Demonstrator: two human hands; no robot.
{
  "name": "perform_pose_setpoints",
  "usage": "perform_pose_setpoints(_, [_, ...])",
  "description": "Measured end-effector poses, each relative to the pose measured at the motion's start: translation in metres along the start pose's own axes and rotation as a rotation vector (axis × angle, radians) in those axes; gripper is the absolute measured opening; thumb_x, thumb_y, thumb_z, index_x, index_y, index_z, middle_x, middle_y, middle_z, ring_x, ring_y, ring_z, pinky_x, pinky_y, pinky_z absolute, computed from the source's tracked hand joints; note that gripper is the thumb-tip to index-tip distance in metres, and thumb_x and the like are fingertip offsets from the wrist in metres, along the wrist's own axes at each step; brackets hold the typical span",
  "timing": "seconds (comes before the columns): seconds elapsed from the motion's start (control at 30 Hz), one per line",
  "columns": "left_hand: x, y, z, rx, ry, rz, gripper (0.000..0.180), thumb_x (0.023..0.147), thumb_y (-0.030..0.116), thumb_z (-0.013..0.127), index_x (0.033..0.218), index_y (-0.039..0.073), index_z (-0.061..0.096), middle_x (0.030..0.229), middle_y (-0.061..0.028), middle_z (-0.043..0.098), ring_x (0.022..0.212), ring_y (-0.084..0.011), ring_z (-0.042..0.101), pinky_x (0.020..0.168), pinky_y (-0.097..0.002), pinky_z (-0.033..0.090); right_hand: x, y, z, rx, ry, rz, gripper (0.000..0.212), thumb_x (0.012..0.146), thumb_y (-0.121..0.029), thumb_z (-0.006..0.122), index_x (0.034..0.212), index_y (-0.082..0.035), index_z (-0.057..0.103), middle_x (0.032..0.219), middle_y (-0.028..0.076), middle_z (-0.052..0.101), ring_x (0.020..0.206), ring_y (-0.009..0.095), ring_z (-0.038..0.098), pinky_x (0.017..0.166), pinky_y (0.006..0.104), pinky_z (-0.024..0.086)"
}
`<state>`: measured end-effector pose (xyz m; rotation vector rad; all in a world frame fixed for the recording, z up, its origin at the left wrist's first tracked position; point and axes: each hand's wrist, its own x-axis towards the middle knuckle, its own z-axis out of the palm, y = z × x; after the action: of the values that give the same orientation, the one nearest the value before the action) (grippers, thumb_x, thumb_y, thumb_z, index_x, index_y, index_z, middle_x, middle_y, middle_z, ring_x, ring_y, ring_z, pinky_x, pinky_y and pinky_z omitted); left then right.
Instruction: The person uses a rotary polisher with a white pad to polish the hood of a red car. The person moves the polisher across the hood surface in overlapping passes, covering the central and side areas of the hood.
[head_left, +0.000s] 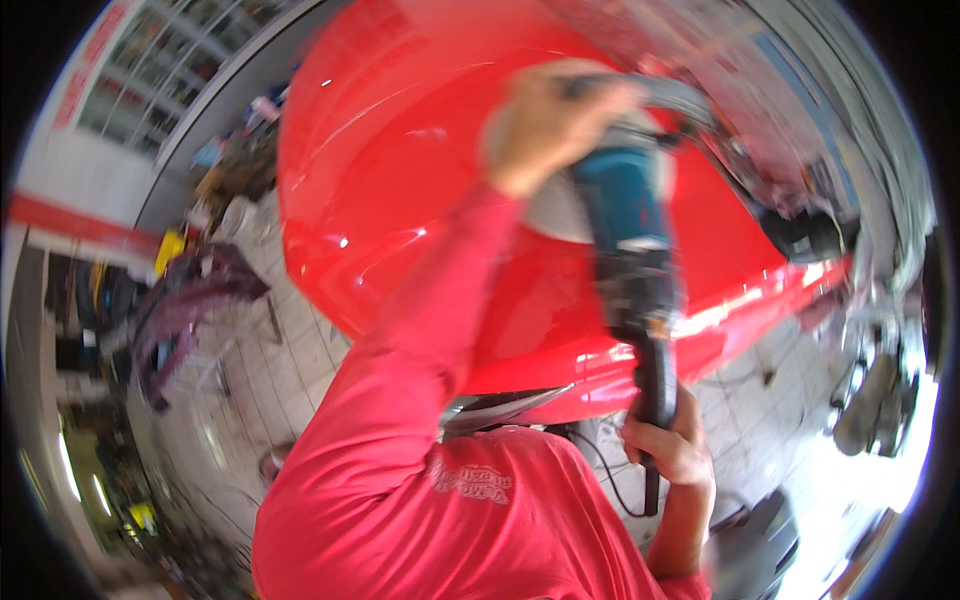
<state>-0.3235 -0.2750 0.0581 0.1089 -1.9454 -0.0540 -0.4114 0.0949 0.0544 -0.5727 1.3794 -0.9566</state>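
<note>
I'm mid-polish: left hand (pixel 535 125) clamped on the polisher (pixel 625 235) head, right hand (pixel 670 440) wrapped round its rear handle, pad on the red car panel (pixel 400 180); next pass needs steady, even pressure.

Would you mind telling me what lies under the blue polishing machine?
Under the blue polishing machine is a pale round pad, resting on the glossy red car panel. The paint beneath the pad is covered. The left hand grips the front handle, the right hand the rear.
</note>
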Motion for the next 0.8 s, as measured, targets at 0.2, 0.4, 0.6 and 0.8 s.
perform_pose_setpoints(0.2, [0.051,0.059,0.125,-0.623,0.077,-0.721,0.05,0.074,0.05,0.089,0.083,0.003,0.076,0.078,-0.014,0.073,0.076,-0.0318,0.072,0.077,-0.0439,0.058,-0.014,0.006,-0.011,0.257,0.237,-0.223,0.087,0.078,-0.002,0.063,0.16,0.007,0.035,0.065,0.007,0.055,0.046,0.018,0.054,0.046,0.0308,0.045])
perform_pose_setpoints(0.4, [0.014,0.042,0.036,-0.439,0.076,-0.777,0.051,0.072,0.051,0.09,0.076,0.003,0.074,0.07,-0.0139,0.072,0.067,-0.0277,0.073,0.068,-0.0386,0.057,-0.006,0.02,0.039,0.212,0.141,-0.19,0.092,0.076,0.0,0.066,0.161,0.006,0.032,0.064,0.008,0.056,0.046,0.019,0.055,0.046,0.0315,0.045])
perform_pose_setpoints(0.6, [-0.059,0.005,-0.14,-0.543,0.171,-0.886,0.048,0.082,0.049,0.091,0.075,0.005,0.073,0.066,-0.0008,0.07,0.061,-0.0093,0.064,0.056,-0.0298,0.05,0.034,0.035,0.128,0.046,-0.147,-0.035,0.06,0.084,0.005,0.073,0.137,0.004,0.045,0.071,0.008,0.063,0.053,0.017,0.061,0.047,0.0305,0.046])
perform_pose_setpoints(0.8, [-0.155,-0.023,-0.343,0.13,0.365,-0.853,0.047,0.088,0.047,0.087,0.081,0.001,0.077,0.073,-0.0026,0.073,0.069,-0.0117,0.066,0.066,-0.0324,0.052,0.089,0.017,0.255,-0.262,-0.462,-0.003,0.072,0.086,-0.002,0.076,0.15,0.008,0.043,0.079,0.007,0.062,0.059,0.014,0.062,0.051,0.0324,0.05])
